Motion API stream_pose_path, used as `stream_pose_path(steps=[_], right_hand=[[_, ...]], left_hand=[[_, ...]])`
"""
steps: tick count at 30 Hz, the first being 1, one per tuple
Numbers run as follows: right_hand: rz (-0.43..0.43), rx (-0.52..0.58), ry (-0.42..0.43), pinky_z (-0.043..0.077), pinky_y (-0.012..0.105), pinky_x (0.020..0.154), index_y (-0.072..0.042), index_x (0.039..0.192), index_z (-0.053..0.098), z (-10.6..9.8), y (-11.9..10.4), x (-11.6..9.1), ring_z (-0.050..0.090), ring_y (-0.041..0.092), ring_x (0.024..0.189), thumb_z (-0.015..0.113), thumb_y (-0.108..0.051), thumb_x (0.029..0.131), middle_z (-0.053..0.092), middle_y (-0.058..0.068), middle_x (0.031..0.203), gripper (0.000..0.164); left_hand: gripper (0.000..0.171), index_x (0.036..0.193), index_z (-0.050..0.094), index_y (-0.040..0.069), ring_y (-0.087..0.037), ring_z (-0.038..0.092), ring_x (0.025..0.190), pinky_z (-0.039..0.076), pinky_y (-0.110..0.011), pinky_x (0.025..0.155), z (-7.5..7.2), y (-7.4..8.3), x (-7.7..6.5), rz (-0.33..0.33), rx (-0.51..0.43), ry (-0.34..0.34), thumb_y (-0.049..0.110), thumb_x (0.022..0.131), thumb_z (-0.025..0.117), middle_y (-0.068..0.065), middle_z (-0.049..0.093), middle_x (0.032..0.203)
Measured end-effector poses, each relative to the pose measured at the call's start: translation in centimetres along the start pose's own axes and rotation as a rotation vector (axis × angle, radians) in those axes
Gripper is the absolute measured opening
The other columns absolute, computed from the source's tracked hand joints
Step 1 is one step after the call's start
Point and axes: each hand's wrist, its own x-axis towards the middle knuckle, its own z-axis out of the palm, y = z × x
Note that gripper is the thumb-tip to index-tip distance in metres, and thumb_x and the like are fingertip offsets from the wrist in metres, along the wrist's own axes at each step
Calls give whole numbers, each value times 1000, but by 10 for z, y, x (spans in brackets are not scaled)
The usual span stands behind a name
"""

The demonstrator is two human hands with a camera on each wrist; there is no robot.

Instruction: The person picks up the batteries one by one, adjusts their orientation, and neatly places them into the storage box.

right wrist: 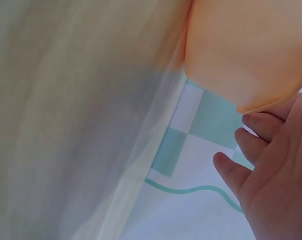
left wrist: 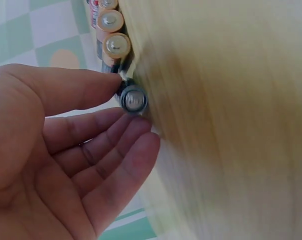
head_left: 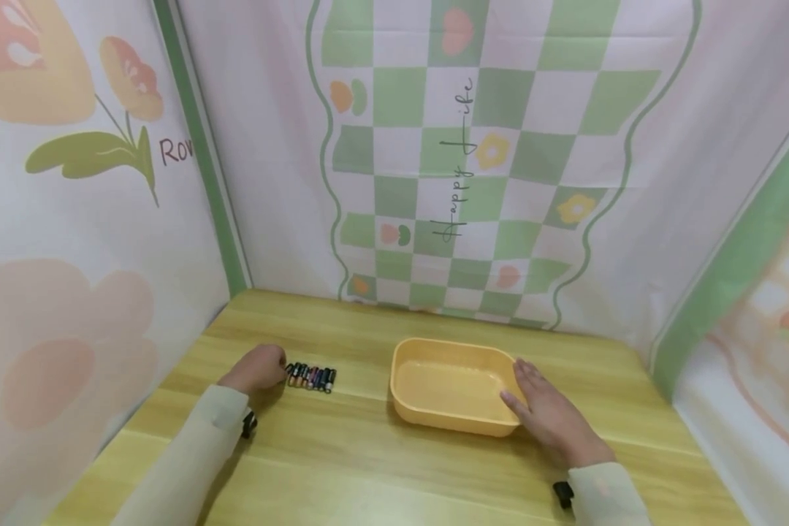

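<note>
Several small cylindrical batteries lie side by side in a row on the table's left half. At the row's left end my left hand pinches a dark battery between thumb and fingers; its end faces the left wrist camera. Copper-topped batteries stand in line beyond it. To the right is a yellow plastic basin with nothing in it. My right hand rests at its right rim, fingers fairly straight. In the right wrist view, several fingers extend beside the basin's wall.
The wooden table reaches back to a curtain with green and white checks. Printed fabric hangs on the left and right too. Bare wood lies between the battery row and the basin.
</note>
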Motion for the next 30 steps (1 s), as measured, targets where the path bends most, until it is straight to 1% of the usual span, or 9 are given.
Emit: stream_pose_path(steps=[3, 8, 10, 17, 21, 25, 30], right_hand=[[0, -1, 5, 20, 59, 113, 9, 149, 22, -2, 0, 1, 16, 42, 142, 35, -54, 102, 16, 23, 157, 79], [5, 5, -8, 18, 59, 113, 9, 149, 21, -1, 0, 2, 15, 42, 143, 34, -54, 102, 15, 23, 157, 80], [6, 7, -13, 18, 59, 113, 9, 149, 21, 0, 1, 3, 14, 42, 143, 34, -54, 102, 15, 24, 157, 80], [-4, -30, -7, 17, 61, 113, 11, 148, 21, 2, 2, 3, 15, 44, 142, 35, -52, 103, 16, 26, 156, 78], [-11, -65, -10, 13, 63, 112, 12, 147, 22, -1, -1, 3, 14, 44, 142, 34, -50, 104, 15, 27, 156, 77], [-26, -67, -5, 12, 63, 113, 11, 147, 22, -3, -3, 3, 13, 43, 143, 35, -51, 103, 14, 25, 156, 78], [-55, -53, -7, 15, 62, 113, 13, 147, 23, 0, -3, 3, 15, 44, 142, 38, -49, 103, 15, 26, 156, 77]], left_hand=[[15, 96, 68, -1, -22, 59, 75, 55, -39, 66, 0, -1, 2, -4, -5, 4, 4, 82, 67, -10, 66, 88], [15, 96, 68, -1, -21, 57, 71, 53, -35, 61, 0, -3, 5, -4, -54, -17, 1, 83, 62, -8, 64, 85], [16, 97, 68, -1, -21, 57, 71, 53, -35, 61, 1, -6, 5, -9, -73, -22, 1, 83, 61, -9, 64, 86], [25, 108, 66, -5, -22, 58, 78, 54, -39, 66, 1, -13, 6, 20, -119, -33, 2, 85, 59, -16, 66, 102], [29, 112, 64, -6, -21, 58, 78, 55, -38, 66, 0, -15, 4, 18, -157, -35, 6, 87, 59, -16, 65, 105], [30, 116, 63, -6, -19, 58, 72, 53, -33, 60, 0, -16, 4, 5, -249, -41, 6, 89, 59, -14, 65, 100], [25, 112, 63, -4, -20, 59, 69, 53, -32, 58, 3, -22, 6, -11, -376, -54, 8, 89, 61, -8, 63, 88]])
